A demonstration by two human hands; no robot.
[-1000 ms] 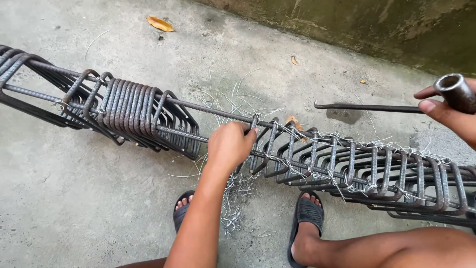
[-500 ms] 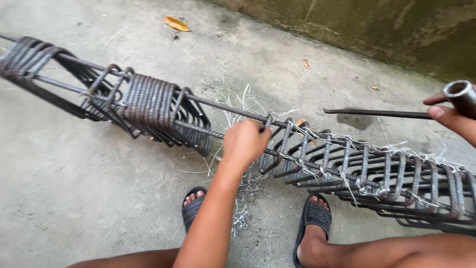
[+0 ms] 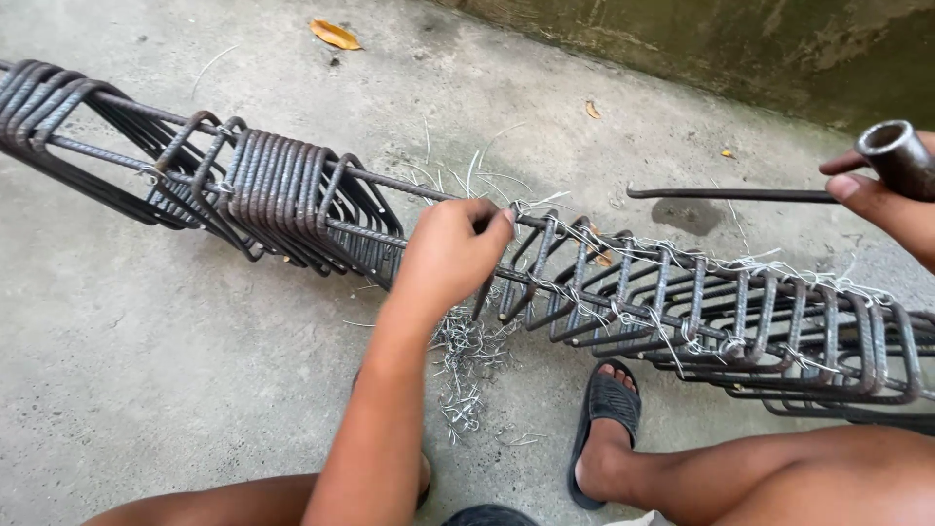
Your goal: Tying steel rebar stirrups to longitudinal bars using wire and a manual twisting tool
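A long cage of dark steel bars [image 3: 682, 312] with square stirrups lies across the concrete floor. Several untied stirrups [image 3: 292, 195] are bunched together at its left part. My left hand [image 3: 453, 253] is closed on the top bar and thin tie wire at the middle of the cage, beside the first wired stirrup. My right hand [image 3: 891, 195] holds a hooked tying tool [image 3: 740, 195] by its round pipe handle, raised above the cage at the far right. The tool's tip points left and touches nothing.
A heap of short wire pieces [image 3: 467, 360] lies on the floor under the cage, by my sandalled feet [image 3: 606, 409]. A mossy wall [image 3: 730, 49] runs along the back. Dry leaves [image 3: 336, 34] lie on the concrete.
My left hand has stayed on the top bar at the middle of the cage. The view has shifted a little, and my right hand with the tool has barely moved.
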